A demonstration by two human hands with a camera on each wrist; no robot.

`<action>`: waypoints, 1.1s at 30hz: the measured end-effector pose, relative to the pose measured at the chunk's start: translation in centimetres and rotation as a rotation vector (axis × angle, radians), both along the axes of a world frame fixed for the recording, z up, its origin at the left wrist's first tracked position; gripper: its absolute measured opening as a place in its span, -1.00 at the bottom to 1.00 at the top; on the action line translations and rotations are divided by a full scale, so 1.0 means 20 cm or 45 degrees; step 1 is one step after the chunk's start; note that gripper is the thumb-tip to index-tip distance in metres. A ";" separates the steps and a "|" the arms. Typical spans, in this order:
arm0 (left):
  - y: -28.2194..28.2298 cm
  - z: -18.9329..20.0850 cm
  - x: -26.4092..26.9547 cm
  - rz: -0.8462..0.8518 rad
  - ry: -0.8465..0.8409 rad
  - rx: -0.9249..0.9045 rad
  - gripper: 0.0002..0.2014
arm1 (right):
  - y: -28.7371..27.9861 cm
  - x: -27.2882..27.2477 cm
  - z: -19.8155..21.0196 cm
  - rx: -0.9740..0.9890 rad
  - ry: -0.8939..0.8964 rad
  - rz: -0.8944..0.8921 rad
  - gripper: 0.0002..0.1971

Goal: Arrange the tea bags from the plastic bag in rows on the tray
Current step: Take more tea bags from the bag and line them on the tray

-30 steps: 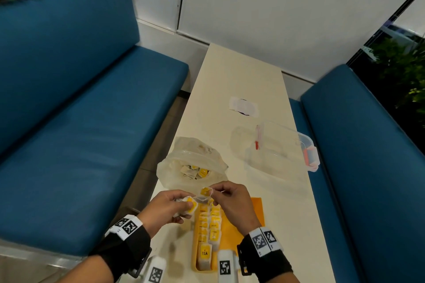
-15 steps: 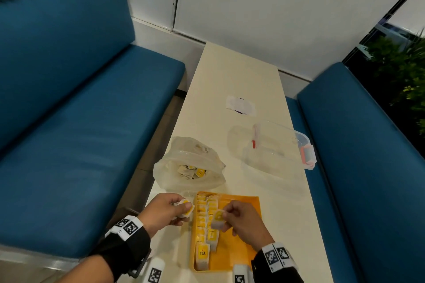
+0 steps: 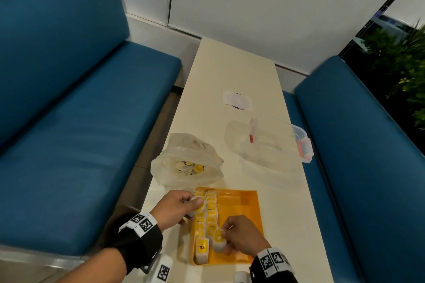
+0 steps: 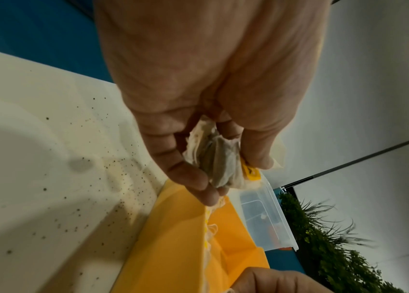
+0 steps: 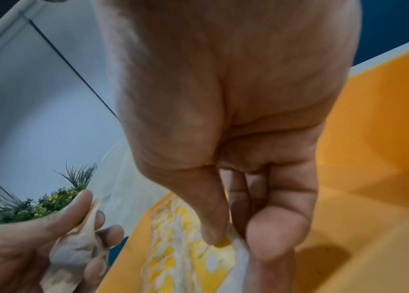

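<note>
Both forearms ended in black wrist cuffs, the left cuff at lower left of the head view and the right cuff at lower right. Each cuff carried a white band printed with black square fiducial markers. A white marker tab hung below the left cuff, and the hands were bare.

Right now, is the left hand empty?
No, the left hand grips a small bunch of tea bags between thumb and fingers, beside the orange tray.

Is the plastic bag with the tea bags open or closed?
Open. The plastic bag gapes at its mouth, and loose tea bags show inside through the opening.
</note>
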State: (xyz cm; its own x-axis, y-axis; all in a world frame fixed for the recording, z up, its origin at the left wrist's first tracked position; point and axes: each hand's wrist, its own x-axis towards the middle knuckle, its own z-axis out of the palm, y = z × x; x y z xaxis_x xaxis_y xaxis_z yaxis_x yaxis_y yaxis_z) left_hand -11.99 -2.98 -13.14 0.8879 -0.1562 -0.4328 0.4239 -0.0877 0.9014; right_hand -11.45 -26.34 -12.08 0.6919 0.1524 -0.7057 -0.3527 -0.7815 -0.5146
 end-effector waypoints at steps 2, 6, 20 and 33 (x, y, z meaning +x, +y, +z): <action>-0.01 -0.01 0.00 -0.014 -0.011 0.023 -0.75 | 0.02 -0.01 -0.02 -0.021 0.049 0.000 -0.95; -0.02 -0.02 0.00 -0.026 -0.048 0.055 -0.75 | 0.07 -0.03 -0.04 -0.020 0.049 -0.041 -0.94; -0.02 -0.07 0.01 -0.075 -0.100 0.111 -0.73 | 0.13 -0.05 -0.15 -0.083 -0.185 -0.211 -0.95; -0.01 -0.03 0.01 0.011 -0.049 0.026 -0.61 | 0.14 -0.02 -0.04 -0.087 -0.474 -0.206 -0.92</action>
State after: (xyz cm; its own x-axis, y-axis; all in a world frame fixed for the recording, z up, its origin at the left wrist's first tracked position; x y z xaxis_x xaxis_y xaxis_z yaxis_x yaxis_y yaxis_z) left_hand -11.85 -3.21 -13.67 0.9053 -0.1398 -0.4010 0.3895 -0.1029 0.9152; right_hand -11.78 -23.50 -12.98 0.9132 -0.0180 -0.4070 -0.2732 -0.7682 -0.5790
